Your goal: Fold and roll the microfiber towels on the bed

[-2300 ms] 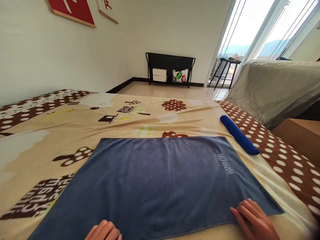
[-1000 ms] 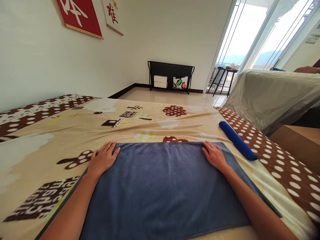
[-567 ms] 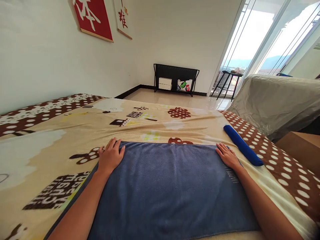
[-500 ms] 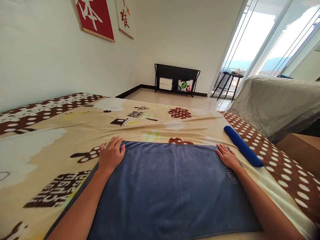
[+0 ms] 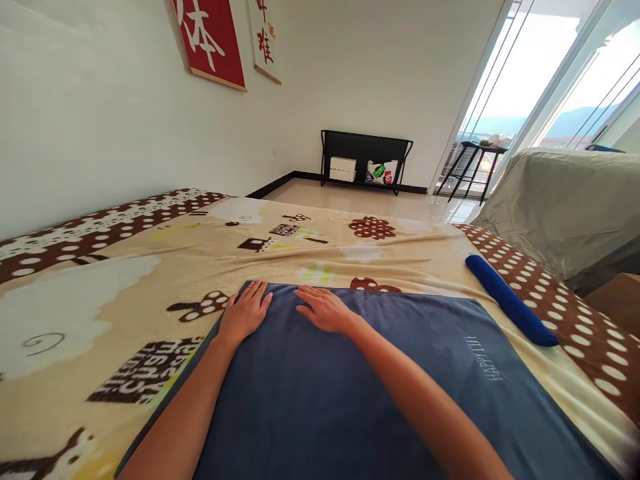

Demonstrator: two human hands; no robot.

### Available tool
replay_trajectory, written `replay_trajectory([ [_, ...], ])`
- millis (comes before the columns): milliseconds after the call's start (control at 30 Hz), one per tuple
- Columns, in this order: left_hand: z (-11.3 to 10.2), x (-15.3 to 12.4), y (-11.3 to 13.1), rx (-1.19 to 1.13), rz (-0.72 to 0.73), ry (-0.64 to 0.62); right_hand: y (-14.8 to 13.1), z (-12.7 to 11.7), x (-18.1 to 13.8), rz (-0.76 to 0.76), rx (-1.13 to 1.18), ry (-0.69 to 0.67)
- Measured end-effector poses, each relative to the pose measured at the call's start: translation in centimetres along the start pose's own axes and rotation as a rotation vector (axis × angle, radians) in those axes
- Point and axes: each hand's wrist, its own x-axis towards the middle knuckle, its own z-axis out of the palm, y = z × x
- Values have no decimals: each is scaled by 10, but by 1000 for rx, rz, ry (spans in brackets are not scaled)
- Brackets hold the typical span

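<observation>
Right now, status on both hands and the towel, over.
Both open: left hand and right hand flat on blue towel, far edge, left end. It lies spread on blanket. Apart at right, rolled towel.

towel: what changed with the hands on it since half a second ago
The right hand slid left along the far edge of the towel, from its right corner to beside the left hand. Both palms lie flat, gripping nothing. The left hand kept the far left corner; the towel and the blue roll stayed put.

Both hands, left hand [image 5: 245,315] and right hand [image 5: 324,311], lie flat on blue towel [image 5: 360,380].
</observation>
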Motion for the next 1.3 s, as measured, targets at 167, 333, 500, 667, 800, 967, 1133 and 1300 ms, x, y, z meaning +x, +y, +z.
replay_trajectory([
  [167,-5,2,-21,-7,19,-38,-7,29,11,38,59,36],
  [333,-4,8,-28,-29,4,-51,-19,24,1,5,79,36],
  [500,-2,5,-26,-28,28,-22,-68,18,-17,-246,136,-53],
  [667,-8,1,-22,-37,45,26,-78,7,-64,-188,189,-150],
  [800,-18,-1,-12,-59,80,90,-67,-13,-111,-186,207,-232],
  [967,-16,-2,4,-92,166,18,-64,-25,-79,-167,193,-108],
  [1133,-11,-1,-8,-90,182,-47,-78,11,29,-9,142,32],
  [1300,-12,4,-22,-60,71,-52,-73,47,57,165,114,78],
])
